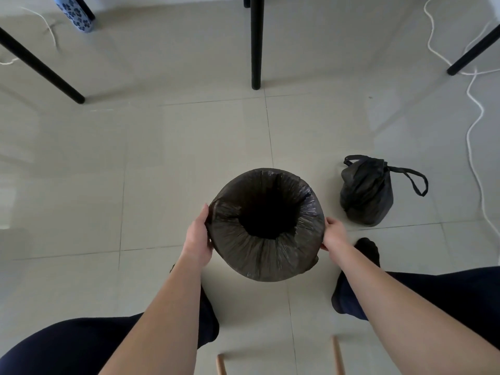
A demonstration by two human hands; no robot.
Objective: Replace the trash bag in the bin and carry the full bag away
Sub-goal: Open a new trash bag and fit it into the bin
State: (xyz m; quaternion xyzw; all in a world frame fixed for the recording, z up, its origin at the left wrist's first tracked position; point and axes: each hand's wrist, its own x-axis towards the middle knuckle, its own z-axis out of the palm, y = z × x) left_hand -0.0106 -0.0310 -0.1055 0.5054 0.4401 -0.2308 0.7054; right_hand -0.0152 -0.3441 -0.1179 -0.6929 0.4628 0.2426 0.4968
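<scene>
Round bin (266,269) on pale tiled floor (189,147), centre of view, lined with a fresh black bag (259,239) folded out over the whole rim; liner mouth open and dark in the middle. Left hand (198,239) pressed flat against the bin's left side, fingers curled round the folded bag edge. Right hand (334,234) against the right side, fingers wrapped on the liner and partly hidden behind the rim. Both hands on the bin, one per side.

Full black bag (365,193) knotted shut, standing on the floor to the right of the bin, near but not touching; one handle loop (416,182) flopped out to its right.

Open tile ahead of the bin and to its left. Bounds further off: three black furniture legs, left (40,67), centre (255,41), right (473,51). White cable (472,123) trailing along the right edge, passing just beyond the full bag. Blue patterned bottle (74,13) at top left. Knees in dark trousers at both lower corners; dark-socked foot (368,251) just behind the right hand. Two wooden legs (338,355) at the bottom edge.
</scene>
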